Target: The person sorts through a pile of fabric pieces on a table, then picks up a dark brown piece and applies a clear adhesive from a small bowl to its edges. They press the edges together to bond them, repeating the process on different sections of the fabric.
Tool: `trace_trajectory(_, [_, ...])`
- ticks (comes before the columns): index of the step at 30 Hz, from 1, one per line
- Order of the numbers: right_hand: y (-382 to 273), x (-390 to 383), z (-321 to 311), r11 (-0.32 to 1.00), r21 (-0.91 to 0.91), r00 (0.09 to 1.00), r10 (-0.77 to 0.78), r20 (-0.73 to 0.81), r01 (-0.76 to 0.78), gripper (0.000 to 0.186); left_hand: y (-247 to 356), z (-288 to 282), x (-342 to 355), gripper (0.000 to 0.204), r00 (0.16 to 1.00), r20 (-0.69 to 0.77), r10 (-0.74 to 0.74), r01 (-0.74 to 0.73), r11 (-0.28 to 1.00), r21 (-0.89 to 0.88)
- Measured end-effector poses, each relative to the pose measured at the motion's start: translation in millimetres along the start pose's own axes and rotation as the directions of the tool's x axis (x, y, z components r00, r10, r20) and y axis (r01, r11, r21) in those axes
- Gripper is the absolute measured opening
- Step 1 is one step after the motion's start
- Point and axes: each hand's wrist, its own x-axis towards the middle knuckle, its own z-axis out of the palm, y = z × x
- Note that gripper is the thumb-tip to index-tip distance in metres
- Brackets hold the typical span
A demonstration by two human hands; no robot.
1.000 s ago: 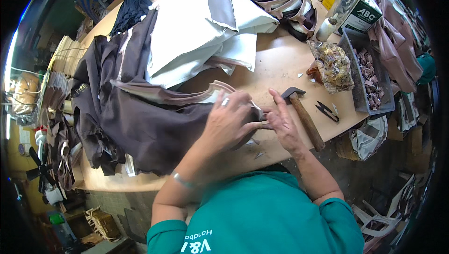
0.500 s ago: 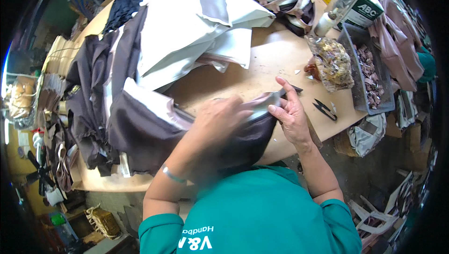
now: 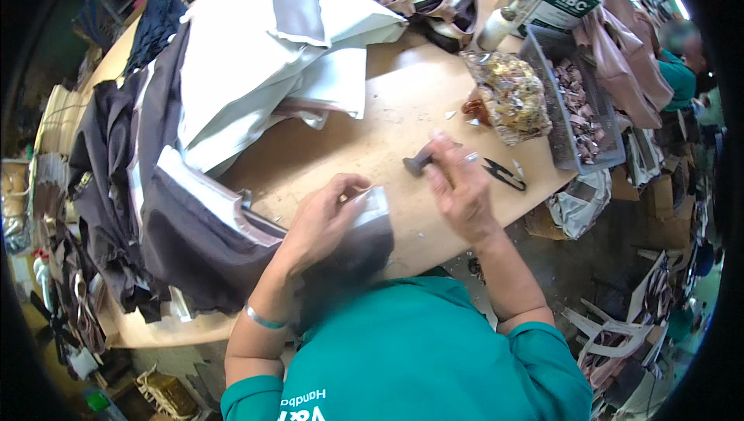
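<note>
My left hand (image 3: 325, 215) is closed on the end of a dark brown fabric piece (image 3: 364, 246), where a pale lining tab shows at its edge. That piece lies over the table's front edge toward my body, partly blurred. My right hand (image 3: 463, 188) is wrapped round a hammer, its dark metal head (image 3: 418, 161) standing out to the left above the tabletop; the handle is mostly hidden by my fingers. Beside my right hand lie black thread snips (image 3: 505, 174). More dark fabric with a pale edge (image 3: 209, 243) spreads to the left of my left hand.
White panels (image 3: 256, 72) are heaped at the back left of the wooden table (image 3: 411, 103). Farther right stand a yellowish glue-crusted lump (image 3: 508, 99), a white bottle (image 3: 496, 29) and a grey crate (image 3: 564, 138) of scraps. Another person's green sleeve (image 3: 676, 80) shows at far right.
My right hand has let go of the fabric end and taken up the hammer. My left hand now holds the fabric end, and the view has shifted to the right.
</note>
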Motion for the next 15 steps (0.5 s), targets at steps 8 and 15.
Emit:
trace_trajectory(8, [110, 39, -71, 0.891, -0.349, 0.932, 0.177, -0.317, -0.288, 0.087, -20, 22, -1, 0.013, 0.999, 0.015, 0.049, -0.049, 0.998, 0.036])
trace_trajectory(15, [105, 53, -107, 0.788, 0.544, 0.776, 0.526, -0.349, -0.289, 0.081, -17, 14, -1, 0.011, 0.995, -0.101, 0.009, -0.010, 1.000, -0.008])
